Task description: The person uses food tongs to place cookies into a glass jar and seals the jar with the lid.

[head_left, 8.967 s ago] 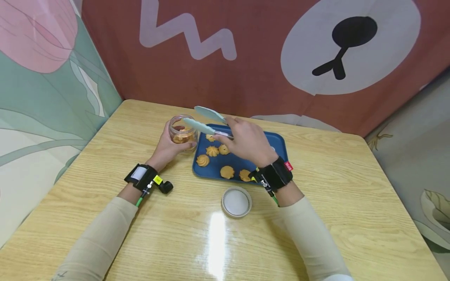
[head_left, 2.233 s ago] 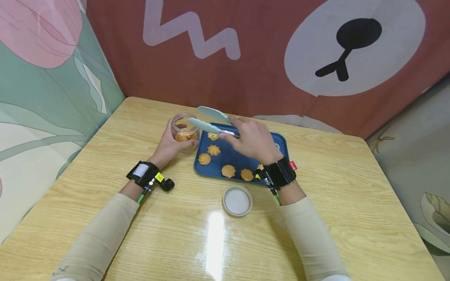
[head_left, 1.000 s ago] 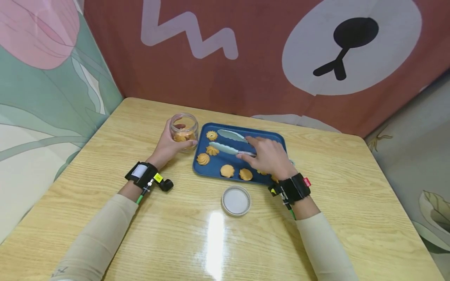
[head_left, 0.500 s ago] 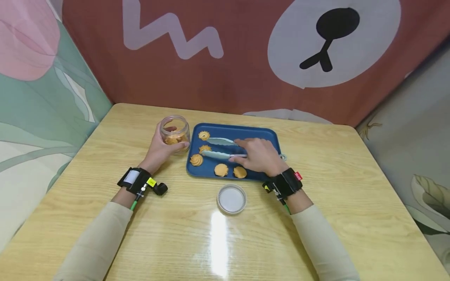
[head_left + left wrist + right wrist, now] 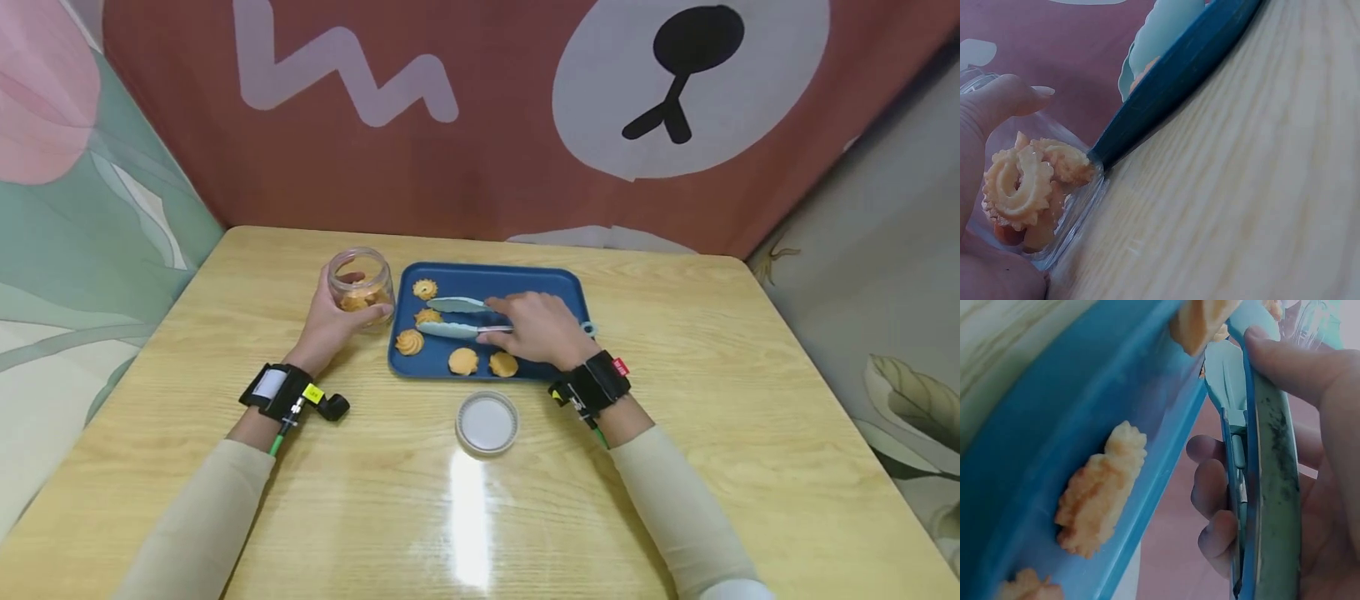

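My left hand [image 5: 328,327] grips a clear jar [image 5: 362,277] standing left of the blue tray [image 5: 517,273], thumb and fingers round its side. Through the wall, in the left wrist view, several cookies [image 5: 1016,184] lie at the bottom. With my right hand [image 5: 542,327] I hold tongs [image 5: 452,331] with pale mint tips low over the tray, thumb on one arm and fingers on the other. The parted tips lie about a piped cookie [image 5: 427,317]; whether they touch it I cannot tell. A swirl cookie [image 5: 409,342] and a ring-shaped cookie [image 5: 424,288] lie close by.
Two flat round cookies, one [image 5: 462,361] beside the other [image 5: 503,363], lie at the tray's near edge. More cookies [image 5: 1100,490] sit beneath my right hand. A round white lid [image 5: 487,422] lies on the wooden table [image 5: 360,500] in front of the tray.
The tongs have come down from beside the jar's mouth to the tray's left part, round a cookie. One cookie near the middle left the tray earlier. My left hand stays on the jar.
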The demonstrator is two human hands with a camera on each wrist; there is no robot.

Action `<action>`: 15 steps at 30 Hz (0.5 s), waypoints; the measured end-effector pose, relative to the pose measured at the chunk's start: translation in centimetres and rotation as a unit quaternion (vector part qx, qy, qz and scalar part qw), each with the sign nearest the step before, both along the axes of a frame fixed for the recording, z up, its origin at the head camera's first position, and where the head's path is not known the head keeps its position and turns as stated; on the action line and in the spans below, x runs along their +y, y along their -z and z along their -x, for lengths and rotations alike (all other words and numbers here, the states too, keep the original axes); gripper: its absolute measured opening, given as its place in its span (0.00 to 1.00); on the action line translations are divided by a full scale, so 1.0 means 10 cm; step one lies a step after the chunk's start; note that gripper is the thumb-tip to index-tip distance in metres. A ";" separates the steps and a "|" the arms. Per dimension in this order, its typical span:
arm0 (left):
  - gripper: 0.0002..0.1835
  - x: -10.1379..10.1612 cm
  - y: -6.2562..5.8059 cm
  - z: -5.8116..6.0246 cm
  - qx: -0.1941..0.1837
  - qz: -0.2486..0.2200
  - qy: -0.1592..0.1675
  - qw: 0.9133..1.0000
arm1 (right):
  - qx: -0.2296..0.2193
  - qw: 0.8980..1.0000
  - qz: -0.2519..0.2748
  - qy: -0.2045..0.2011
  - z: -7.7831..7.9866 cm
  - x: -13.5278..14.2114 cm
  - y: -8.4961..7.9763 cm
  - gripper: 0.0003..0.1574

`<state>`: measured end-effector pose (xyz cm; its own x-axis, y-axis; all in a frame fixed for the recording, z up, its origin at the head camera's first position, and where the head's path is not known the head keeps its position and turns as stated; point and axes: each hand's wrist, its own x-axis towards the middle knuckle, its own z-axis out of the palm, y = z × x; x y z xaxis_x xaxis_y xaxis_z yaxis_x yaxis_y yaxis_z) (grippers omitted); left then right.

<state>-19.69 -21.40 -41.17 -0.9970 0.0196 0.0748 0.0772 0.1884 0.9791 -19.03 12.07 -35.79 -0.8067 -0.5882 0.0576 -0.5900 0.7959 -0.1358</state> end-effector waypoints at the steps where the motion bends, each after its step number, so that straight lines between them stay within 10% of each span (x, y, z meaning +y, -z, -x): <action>1: 0.54 -0.02 0.00 0.00 -0.001 0.001 -0.001 1.000 | -0.001 1.000 0.000 -0.001 0.00 -0.02 0.00 0.40; 15: 0.52 -0.27 0.01 -0.12 0.000 0.005 -0.021 1.000 | -0.023 1.000 0.001 -0.007 0.04 -0.24 -0.04 0.37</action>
